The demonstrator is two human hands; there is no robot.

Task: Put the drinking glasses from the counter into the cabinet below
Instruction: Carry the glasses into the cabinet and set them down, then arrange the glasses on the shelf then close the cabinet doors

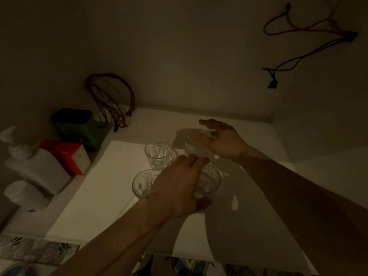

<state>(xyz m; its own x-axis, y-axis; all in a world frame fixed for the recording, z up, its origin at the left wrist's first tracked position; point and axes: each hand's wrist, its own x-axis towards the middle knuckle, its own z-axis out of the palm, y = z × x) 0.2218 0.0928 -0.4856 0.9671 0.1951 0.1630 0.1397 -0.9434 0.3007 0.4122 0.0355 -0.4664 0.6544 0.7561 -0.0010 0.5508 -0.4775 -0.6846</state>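
We look down on a dim white desk [95, 198] where four clear glasses stand or are held in a tight cluster near its middle. Our left hand [177, 188] comes over the near right glass [209, 182] from above and the side, fingers curled round its far wall and thumb low on the near wall, so it grips that glass; whether the glass has left the desk, we cannot tell. Our right hand [223, 140] cups the far right glass [196, 145] from the right, palm against its wall, thumb spread above the rim; the fingers look loosely bent rather than clamped, so we judge this a grip being formed. Taking one glass in each hand suits the task, since two can go down together. The far left glass [158, 154] and the near left glass [143, 185] stand upright and untouched, the latter just beside our left wrist. All four glasses appear empty; glints inside seem to be cut facets, not liquid. The cabinet below is not in view. Along the desk's left edge stand a green box [79, 128], a red-and-white box [67, 156], a white pump bottle [37, 170] and a white jar [23, 195], with loose wires [111, 96] behind them; their contents are hidden.
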